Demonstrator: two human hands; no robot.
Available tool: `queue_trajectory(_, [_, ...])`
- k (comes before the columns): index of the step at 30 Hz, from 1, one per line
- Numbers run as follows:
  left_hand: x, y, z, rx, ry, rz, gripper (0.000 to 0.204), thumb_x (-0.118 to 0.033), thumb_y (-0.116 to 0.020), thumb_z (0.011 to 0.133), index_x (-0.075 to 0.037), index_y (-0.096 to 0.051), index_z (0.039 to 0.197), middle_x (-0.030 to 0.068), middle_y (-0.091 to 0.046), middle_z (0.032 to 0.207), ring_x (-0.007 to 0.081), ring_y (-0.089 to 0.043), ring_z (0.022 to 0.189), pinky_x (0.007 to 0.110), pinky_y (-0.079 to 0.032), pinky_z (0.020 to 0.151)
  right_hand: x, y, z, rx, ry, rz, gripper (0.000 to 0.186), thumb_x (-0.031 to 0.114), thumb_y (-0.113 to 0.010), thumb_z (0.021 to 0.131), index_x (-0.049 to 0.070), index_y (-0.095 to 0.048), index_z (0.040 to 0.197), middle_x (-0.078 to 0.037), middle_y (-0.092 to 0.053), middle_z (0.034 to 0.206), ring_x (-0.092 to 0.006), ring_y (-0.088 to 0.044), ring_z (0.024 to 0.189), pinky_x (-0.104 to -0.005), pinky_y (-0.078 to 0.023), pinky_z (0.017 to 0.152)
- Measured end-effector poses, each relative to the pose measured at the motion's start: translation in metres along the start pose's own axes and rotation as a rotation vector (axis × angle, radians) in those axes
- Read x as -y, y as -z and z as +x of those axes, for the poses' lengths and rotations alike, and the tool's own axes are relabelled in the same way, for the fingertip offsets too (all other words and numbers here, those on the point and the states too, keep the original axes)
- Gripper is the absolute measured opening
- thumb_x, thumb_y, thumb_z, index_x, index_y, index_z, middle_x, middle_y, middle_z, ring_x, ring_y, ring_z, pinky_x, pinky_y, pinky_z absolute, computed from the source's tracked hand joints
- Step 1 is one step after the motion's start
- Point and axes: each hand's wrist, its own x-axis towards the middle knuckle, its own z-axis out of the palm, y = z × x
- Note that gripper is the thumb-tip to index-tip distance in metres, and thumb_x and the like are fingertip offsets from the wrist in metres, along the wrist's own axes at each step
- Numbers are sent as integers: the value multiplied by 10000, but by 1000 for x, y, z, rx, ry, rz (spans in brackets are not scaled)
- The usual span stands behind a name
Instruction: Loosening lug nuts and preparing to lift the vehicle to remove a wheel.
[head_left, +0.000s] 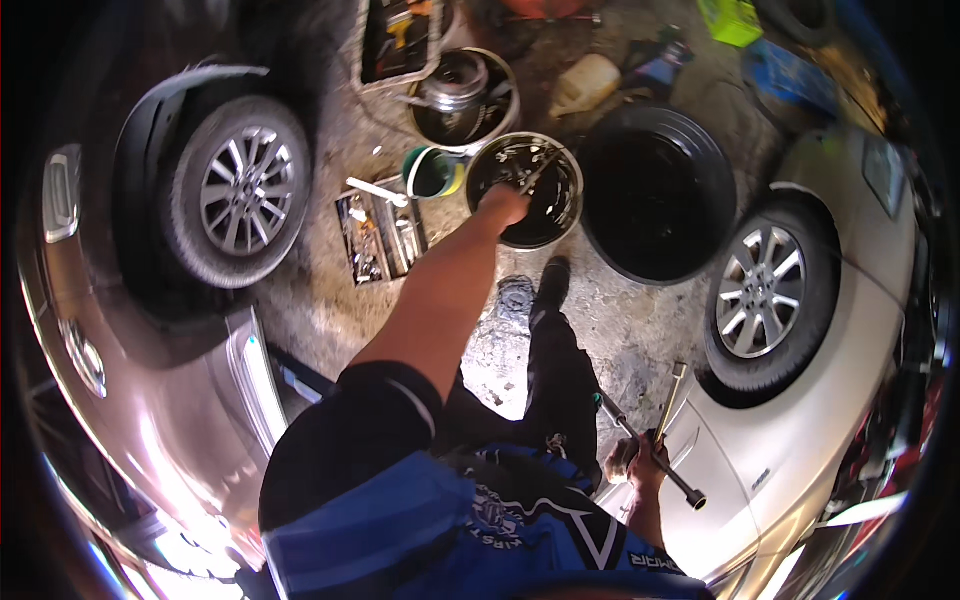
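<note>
My left hand [503, 204] reaches into a bucket [556, 222] with dark insides and shiny pieces, its fingers closed round a thin metal tool [537, 175] that points up and right. At the lower right, my right hand [650, 462] grips a cross-shaped lug wrench [677, 476] beside the light car's door. Left of the bucket are a small green pail [430, 172] and an open tray of tools [359, 240] with a pale bar on it. A wide black tub [657, 192] stands just right of the bucket.
A dark car [140, 420] with a wheel [241, 190] stands left, a light car [840, 350] with a wheel [760, 295] right. Another bucket [440, 128], a tool crate [398, 45], a plastic jug [585, 85] and a green box [730, 18] lie beyond. My feet are on the concrete floor [630, 310].
</note>
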Motion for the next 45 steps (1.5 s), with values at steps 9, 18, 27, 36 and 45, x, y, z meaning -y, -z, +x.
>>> queue_trajectory(9, [-29, 37, 10, 103, -87, -1, 353, -178, -609, 813, -37, -712, 1120, 220, -658, 1193, 318, -637, 1142, 400, -527, 921, 31, -6, 6, 55, 135, -51, 284, 259, -655, 899, -3, -647, 1007, -108, -671, 911, -218, -630, 851, -356, -486, 779])
queue_trajectory(18, [-11, 59, -41, -75, 101, -357, 967, -574, -700, 800, -53, -291, 1504, 185, -357, 1535, 412, -269, 1440, 484, -294, 1155, 52, -8, -3, -103, 173, -254, 373, 331, -697, 871, -12, -647, 1009, -129, -667, 924, -258, -620, 862, -385, -480, 807])
queue_trajectory(27, [280, -32, -182, -152, 170, -511, 900, -530, -703, 795, 16, -395, 1442, 253, -467, 1430, 372, -462, 1328, 404, -385, 1105, 83, -56, -49, -184, 437, -497, 522, 395, -680, 849, -65, -601, 1083, -223, -668, 1009, -362, -630, 953, -428, -469, 863])
queue_trajectory(36, [675, -112, -412, -235, 931, -570, 885, -567, -675, 811, -116, -345, 1498, 195, -423, 1475, 385, -369, 1391, 503, -388, 1092, 110, -147, -135, -132, 745, -392, 461, 341, -681, 876, -40, -615, 1128, -178, -696, 1016, -302, -654, 928, -379, -490, 842])
queue_trajectory(45, [722, 185, -537, -1937, 324, -85, 646, -254, -744, 827, 8, -480, 1355, 214, -523, 1346, 428, -437, 1281, 512, -343, 1088, 165, -235, -186, 135, 835, -368, 283, 281, -670, 914, 25, -644, 1031, -59, -632, 789, -155, -606, 668, -307, -470, 602])
